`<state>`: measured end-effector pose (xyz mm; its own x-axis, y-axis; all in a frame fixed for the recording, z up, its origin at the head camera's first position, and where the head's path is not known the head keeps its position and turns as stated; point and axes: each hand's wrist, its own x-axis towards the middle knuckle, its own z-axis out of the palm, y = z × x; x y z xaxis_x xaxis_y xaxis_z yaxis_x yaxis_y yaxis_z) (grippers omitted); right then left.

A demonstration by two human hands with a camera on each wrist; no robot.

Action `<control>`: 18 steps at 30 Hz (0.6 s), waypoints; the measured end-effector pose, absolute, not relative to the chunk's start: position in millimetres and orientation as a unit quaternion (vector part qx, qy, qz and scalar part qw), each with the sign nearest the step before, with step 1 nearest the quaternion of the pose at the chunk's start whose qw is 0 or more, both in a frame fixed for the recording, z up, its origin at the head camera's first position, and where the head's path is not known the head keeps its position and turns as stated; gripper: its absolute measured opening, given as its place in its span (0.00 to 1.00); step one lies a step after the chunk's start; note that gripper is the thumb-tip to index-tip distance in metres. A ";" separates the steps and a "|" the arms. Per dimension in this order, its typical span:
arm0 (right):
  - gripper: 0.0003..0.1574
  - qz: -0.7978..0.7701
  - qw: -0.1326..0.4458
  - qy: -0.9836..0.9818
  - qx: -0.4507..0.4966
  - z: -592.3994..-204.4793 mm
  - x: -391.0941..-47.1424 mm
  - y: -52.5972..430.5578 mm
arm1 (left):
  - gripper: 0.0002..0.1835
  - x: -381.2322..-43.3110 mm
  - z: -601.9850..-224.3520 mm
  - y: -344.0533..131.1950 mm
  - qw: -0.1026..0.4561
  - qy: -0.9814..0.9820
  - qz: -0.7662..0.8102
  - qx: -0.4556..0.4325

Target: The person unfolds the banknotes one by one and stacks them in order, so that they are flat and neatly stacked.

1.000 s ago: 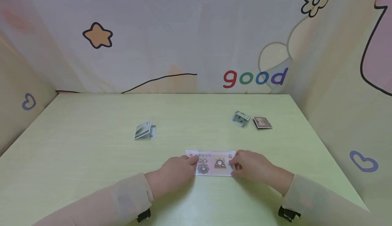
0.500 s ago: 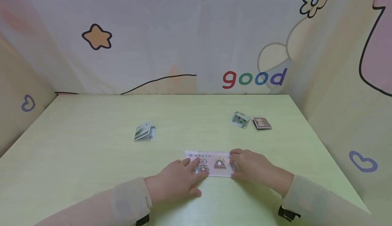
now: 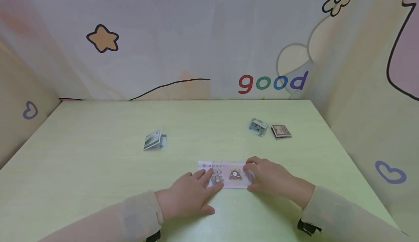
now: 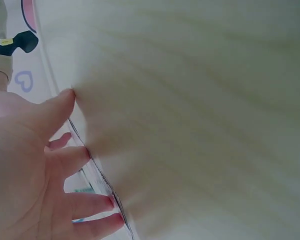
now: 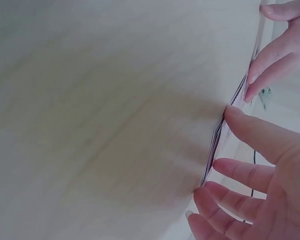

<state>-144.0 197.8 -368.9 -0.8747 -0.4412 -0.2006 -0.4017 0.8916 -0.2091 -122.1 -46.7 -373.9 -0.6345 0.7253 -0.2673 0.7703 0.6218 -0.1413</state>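
Observation:
A pink play banknote point(image 3: 230, 185) printed with a 20 and cartoon figures lies flat on the table, long side towards me. My left hand point(image 3: 186, 195) spreads over its left end, fingertips pressing on the note and the thumb resting off its near edge. At the right end, my right hand point(image 3: 273, 176) holds the note between the thumb at the near edge and curled fingers towards the far edge. That end bends up slightly under the palm. The right wrist view has the note's layered edge point(image 5: 217, 135) beside the thumb and fingertips.
A folded green banknote point(image 3: 152, 140) stands half open at the left. Farther back on the right are another folded green note point(image 3: 258, 127) and a folded brown one point(image 3: 280, 131). Printed cloth walls enclose the table point(image 3: 98, 183) at the back and sides.
My left hand has let go of its pinch on the note's left end and spread its fingers over it. The right fingers have shifted slightly at the right end.

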 end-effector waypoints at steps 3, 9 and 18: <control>0.33 -0.086 0.128 0.963 -0.221 -369.5 -145.9 197.9 | 0.38 -121.7 -374.0 -47.0 0.110 0.897 -0.116 0.411; 0.33 -0.150 0.162 0.955 -0.197 -367.6 -154.7 206.7 | 0.42 -122.9 -376.2 -45.0 0.115 0.894 -0.121 0.416; 0.24 -0.275 0.138 0.946 -0.102 -361.3 -185.9 237.5 | 0.42 -123.5 -373.6 -43.3 0.112 0.897 -0.089 0.418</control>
